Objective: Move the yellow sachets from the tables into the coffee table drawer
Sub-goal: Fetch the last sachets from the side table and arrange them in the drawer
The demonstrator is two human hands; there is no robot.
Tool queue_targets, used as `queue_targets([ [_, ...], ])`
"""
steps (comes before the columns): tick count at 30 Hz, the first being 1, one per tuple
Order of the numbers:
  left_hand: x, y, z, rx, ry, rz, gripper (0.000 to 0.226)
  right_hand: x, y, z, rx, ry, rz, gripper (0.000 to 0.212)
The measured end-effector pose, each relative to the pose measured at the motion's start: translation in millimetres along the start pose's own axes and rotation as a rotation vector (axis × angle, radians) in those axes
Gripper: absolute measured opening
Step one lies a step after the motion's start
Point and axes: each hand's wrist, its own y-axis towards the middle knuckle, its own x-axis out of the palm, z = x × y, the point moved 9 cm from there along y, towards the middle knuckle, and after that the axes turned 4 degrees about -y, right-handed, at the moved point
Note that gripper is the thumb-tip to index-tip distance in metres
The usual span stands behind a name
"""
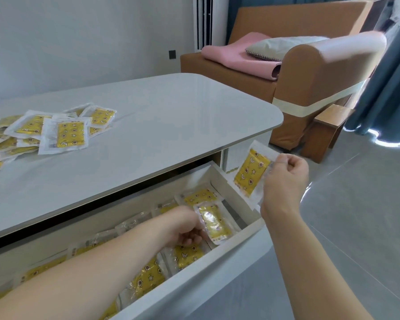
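Left hand [186,228] was down inside the open drawer [217,264], fingers curled onto the edge of a yellow sachet [214,221] near the drawer's right end; that sachet sat tilted, one end up against the front wall. Right hand [284,179] was up above the drawer's right corner, thumb and fingers pinching the clear edge of a second sachet [252,173], which hung upright and slightly tilted, clear of the drawer and just off the table edge. Hands were apart, each on its own sachet. More sachets in the drawer [189,254] lay flat and overlapping along its length, partly hidden under the left forearm; count can't be told. The drawer was pulled out from under the white coffee table top [171,116]. A loose pile of sachets [56,130] was on the tabletop at the left, overlapping each other, running out of view at the left edge. Beyond the table's far right corner stood a tan sofa [310,70] with a pink folded blanket [231,54] on the seat and a grey cushion [284,45] resting against it by the armrest. A small wooden stool [326,132] sat at the sofa's near end. Blue curtain [388,88] hung on the right, grey tiled floor [356,215] below. A dark wall socket [172,54] was on the white wall behind.
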Motion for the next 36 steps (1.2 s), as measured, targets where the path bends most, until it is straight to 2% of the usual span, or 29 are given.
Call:
queue_targets([
  [4,33.5,4.2,17.0,-0.050,0.045,-0.087,0.015,1.5,4.5,8.7,0.043,-0.015,-0.024,0.011],
  [16,3.2,-2.1,12.3,-0.048,0.305,0.008,0.017,9.7,9.7,14.9,0.075,-0.096,-0.098,0.010],
  [18,-16.2,-2.7,25.4,0.024,0.224,0.105,0.012,13.2,7.4,12.1,0.029,-0.160,-0.134,0.011],
  [20,-33.6,-8.7,42.2,0.157,-0.024,0.153,0.015,21.4,2.6,9.2,-0.024,-0.253,-0.208,0.010],
  [22,-36.8,-20.3,56.4,0.296,-0.244,0.078,0.018,32.8,-3.0,11.9,-0.020,-0.306,-0.307,0.010],
  [23,-34.9,-26.4,59.7,0.343,-0.280,0.022,0.018,38.7,-6.3,15.0,0.001,-0.330,-0.356,0.011],
  [26,-23.7,-44.5,57.0,0.413,-0.213,-0.118,0.022,57.0,-19.5,26.3,0.076,-0.400,-0.506,0.012],
  [28,-19.6,-50.3,54.1,0.430,-0.226,-0.147,0.021,65.7,-29.0,33.5,0.103,-0.426,-0.582,0.012],
  [31,-28.5,-47.3,44.6,0.386,-0.213,-0.124,0.020,76.7,-40.6,41.9,0.067,-0.531,-0.649,0.010],
  [36,-46.1,-36.7,7.5,0.107,-0.006,-0.059,0.023,84.3,-52.7,54.2,0.047,-0.675,-0.739,0.016],
])
